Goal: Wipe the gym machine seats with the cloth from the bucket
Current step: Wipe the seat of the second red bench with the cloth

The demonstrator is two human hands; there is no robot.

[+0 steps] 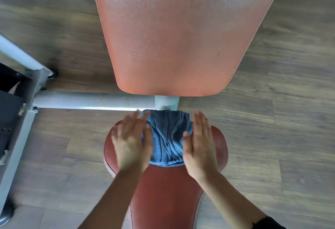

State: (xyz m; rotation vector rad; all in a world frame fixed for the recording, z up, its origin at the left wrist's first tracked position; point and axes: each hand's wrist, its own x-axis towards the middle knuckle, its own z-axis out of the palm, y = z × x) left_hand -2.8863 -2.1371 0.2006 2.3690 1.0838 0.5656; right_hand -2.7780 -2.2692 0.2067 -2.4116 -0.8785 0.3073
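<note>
A crumpled blue cloth lies on the far end of the dark red seat of a gym machine. My left hand lies flat with straight fingers against the cloth's left side, slightly blurred. My right hand lies flat with straight fingers against the cloth's right side. The cloth is bunched between the two hands. Beyond the seat rises the wide red backrest pad, which shows a glossy sheen near its top. No bucket is in view.
A grey metal crossbar runs left from the post under the backrest to an upright grey frame at the left edge. Wooden plank floor surrounds the machine.
</note>
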